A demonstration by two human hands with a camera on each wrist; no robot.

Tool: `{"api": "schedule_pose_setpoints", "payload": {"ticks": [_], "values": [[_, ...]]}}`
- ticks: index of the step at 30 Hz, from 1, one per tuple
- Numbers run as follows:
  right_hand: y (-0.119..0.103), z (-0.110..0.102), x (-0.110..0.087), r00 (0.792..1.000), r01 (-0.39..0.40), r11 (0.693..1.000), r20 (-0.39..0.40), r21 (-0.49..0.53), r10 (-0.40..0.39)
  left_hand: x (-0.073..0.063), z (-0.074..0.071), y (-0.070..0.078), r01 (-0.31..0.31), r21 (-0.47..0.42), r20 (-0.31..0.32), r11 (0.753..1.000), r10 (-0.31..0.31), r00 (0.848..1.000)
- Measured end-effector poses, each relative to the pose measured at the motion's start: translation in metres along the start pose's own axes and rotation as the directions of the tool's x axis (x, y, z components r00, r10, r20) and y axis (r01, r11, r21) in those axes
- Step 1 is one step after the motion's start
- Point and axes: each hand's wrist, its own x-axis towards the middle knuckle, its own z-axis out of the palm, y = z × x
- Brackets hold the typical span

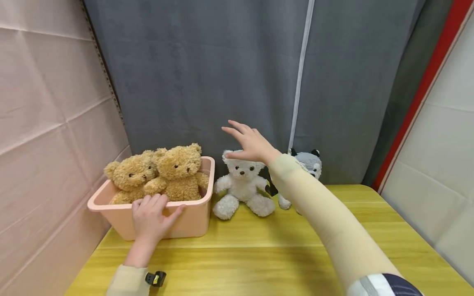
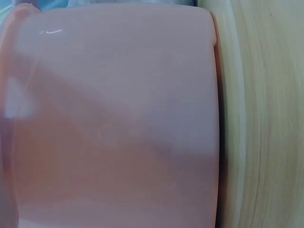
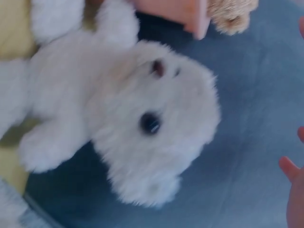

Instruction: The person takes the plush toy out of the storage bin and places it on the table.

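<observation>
At the left of the head view stands a pink plastic bin [image 1: 192, 220] holding two curly tan teddy bears, one bear [image 1: 129, 176] at the left and another bear [image 1: 179, 168] at the right. My left hand [image 1: 152, 218] grips the bin's front rim, fingers over the edge and thumb along it. The bin's wall [image 2: 118, 109] fills most of the left wrist view. A white teddy bear [image 1: 240, 185] sits upright right of the bin. My right hand [image 1: 252, 144] hovers at its head with spread fingers and holds nothing. In the right wrist view, the white bear [image 3: 147, 118] appears sideways.
Partly behind my right forearm sits a grey-and-white plush animal [image 1: 306, 159] with dark ears. Everything stands on a wood-grain table [image 1: 237, 263]. A grey curtain [image 1: 207, 82] hangs behind, a pale cloth wall [image 1: 48, 123] at the left and a white panel [image 1: 444, 164] at the right.
</observation>
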Motion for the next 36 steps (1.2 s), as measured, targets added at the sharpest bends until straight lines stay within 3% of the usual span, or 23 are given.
{"api": "schedule_pose_setpoints", "payload": {"ticks": [9, 21, 30, 36], "values": [[-0.032, 0.006, 0.032, 0.998, 0.027, 0.998, 0.055, 0.062, -0.030, -0.001, -0.001, 0.003, 0.010, -0.003, 0.029, 1.000, -0.010, 1.000], [-0.055, 0.030, 0.052, 0.984, 0.060, 0.994, 0.161, 0.093, -0.075, 0.002, 0.005, 0.017, 0.005, -0.004, 0.041, 1.000, -0.005, 0.999], [-0.077, 0.036, 0.063, 0.963, 0.016, 0.994, 0.266, 0.111, -0.045, 0.002, 0.006, 0.023, 0.007, 0.009, 0.063, 1.000, -0.008, 0.998], [-0.094, 0.037, 0.070, 0.951, -0.083, 0.985, 0.307, 0.153, 0.033, 0.002, 0.006, 0.025, 0.015, 0.006, 0.043, 1.000, -0.015, 0.999]]}}
